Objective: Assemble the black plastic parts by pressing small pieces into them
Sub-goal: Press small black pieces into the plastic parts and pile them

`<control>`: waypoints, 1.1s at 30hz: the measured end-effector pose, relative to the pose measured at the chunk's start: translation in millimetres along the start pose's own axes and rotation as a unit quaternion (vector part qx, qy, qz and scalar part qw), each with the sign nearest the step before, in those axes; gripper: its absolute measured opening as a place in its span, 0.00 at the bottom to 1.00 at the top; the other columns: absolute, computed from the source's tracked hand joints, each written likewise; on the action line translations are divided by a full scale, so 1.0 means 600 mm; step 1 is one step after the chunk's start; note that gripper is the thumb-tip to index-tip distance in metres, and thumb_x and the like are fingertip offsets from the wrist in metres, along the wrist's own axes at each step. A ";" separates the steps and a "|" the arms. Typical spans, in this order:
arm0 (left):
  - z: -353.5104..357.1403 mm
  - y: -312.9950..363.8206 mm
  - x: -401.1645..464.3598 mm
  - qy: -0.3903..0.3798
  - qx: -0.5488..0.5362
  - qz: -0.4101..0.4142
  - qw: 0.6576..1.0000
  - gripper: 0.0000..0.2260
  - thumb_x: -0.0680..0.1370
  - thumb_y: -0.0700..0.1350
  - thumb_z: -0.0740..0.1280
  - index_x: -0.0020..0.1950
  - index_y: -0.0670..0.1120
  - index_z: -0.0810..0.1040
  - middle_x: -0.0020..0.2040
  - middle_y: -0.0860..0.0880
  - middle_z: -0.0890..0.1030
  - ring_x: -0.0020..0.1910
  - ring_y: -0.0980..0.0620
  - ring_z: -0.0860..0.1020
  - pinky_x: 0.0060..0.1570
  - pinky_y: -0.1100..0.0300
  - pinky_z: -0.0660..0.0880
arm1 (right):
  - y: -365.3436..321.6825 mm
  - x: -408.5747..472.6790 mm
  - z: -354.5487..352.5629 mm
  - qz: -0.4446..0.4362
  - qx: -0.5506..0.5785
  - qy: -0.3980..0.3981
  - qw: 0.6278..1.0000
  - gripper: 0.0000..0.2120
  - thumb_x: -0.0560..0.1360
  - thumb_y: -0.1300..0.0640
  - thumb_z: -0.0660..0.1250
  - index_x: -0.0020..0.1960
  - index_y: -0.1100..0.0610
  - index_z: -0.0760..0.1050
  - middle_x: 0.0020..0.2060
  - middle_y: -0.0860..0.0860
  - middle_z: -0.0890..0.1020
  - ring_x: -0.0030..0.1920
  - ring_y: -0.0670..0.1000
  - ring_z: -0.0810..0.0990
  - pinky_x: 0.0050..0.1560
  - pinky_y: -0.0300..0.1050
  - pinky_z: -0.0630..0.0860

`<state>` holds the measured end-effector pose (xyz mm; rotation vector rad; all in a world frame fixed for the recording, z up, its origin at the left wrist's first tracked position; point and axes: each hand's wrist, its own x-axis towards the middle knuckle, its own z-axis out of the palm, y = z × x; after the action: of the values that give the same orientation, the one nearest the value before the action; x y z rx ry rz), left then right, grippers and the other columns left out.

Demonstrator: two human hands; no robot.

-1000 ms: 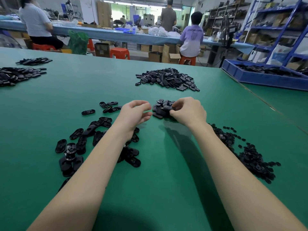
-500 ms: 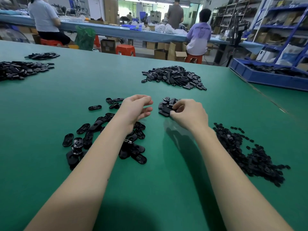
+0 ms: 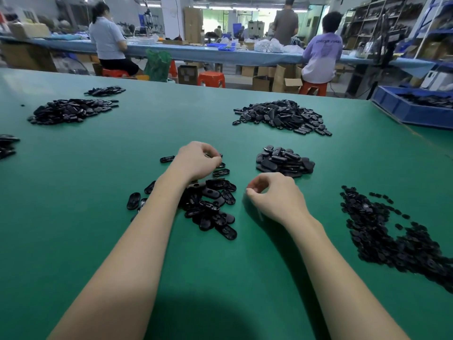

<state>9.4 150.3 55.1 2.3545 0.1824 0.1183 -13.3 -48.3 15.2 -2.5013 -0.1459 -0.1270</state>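
Loose black oval shells [image 3: 211, 204] lie scattered on the green table [image 3: 98, 182] under and around my left forearm. My left hand [image 3: 197, 160] hovers over the far end of that scatter, its fingers curled down and pinching a black oval part at the fingertips, which mostly hide it. A small heap of stacked oval parts [image 3: 284, 161] sits just right of it. My right hand [image 3: 272, 196] hangs above bare table in front of that heap, fingers loosely curled, thumb and forefinger apart, with nothing visible in it. A spread of small black pieces [image 3: 382, 231] lies to the right.
A larger pile of black parts [image 3: 282, 116] lies farther back, and more piles [image 3: 71, 110] are at the far left. A blue tray [image 3: 411, 111] holding parts stands at the right edge. People sit at a long bench behind the table.
My right hand has pulled back from the small heap toward me, empty. My left hand has moved left onto the scattered ovals and closed its fingers there. The camera has tilted up.
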 end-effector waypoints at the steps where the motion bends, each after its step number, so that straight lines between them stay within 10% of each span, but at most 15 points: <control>1: -0.002 -0.002 0.000 -0.008 0.044 -0.002 0.999 0.04 0.77 0.50 0.68 0.47 0.56 0.83 0.50 0.53 0.83 0.49 0.52 0.79 0.46 0.62 0.71 | -0.001 -0.001 0.001 -0.001 0.000 -0.003 1.000 0.03 0.75 0.49 0.69 0.46 0.45 0.82 0.42 0.39 0.83 0.49 0.47 0.81 0.47 0.43 0.75; 11: 0.006 -0.001 -0.005 -0.054 0.104 -0.020 0.993 0.05 0.73 0.47 0.76 0.45 0.57 0.83 0.54 0.51 0.83 0.53 0.50 0.80 0.61 0.54 0.77 | 0.004 0.001 -0.008 -0.006 0.018 -0.003 1.000 0.03 0.75 0.49 0.69 0.45 0.45 0.82 0.41 0.38 0.83 0.49 0.45 0.80 0.47 0.42 0.72; 21: 0.037 0.053 -0.027 -0.045 -0.035 0.122 0.991 0.05 0.74 0.45 0.74 0.44 0.52 0.79 0.40 0.52 0.83 0.28 0.62 0.73 0.31 0.70 0.68 | -0.011 0.009 -0.052 0.065 0.322 -0.022 0.944 0.09 0.77 0.43 0.72 0.50 0.47 0.82 0.37 0.43 0.87 0.26 0.42 0.77 0.29 0.36 0.69; 33: 0.113 0.104 -0.062 -0.190 -0.277 0.075 0.939 0.04 0.79 0.42 0.70 0.53 0.45 0.77 0.48 0.42 0.86 0.41 0.52 0.84 0.42 0.60 0.81 | 0.061 0.001 -0.138 0.052 0.250 -0.062 0.965 0.06 0.75 0.60 0.75 0.49 0.52 0.80 0.34 0.43 0.83 0.27 0.43 0.74 0.27 0.33 0.67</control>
<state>-11.7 53.4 49.9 1.7789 -0.2000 -0.1918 -12.7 -127.1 60.1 -2.0056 -0.0837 0.1016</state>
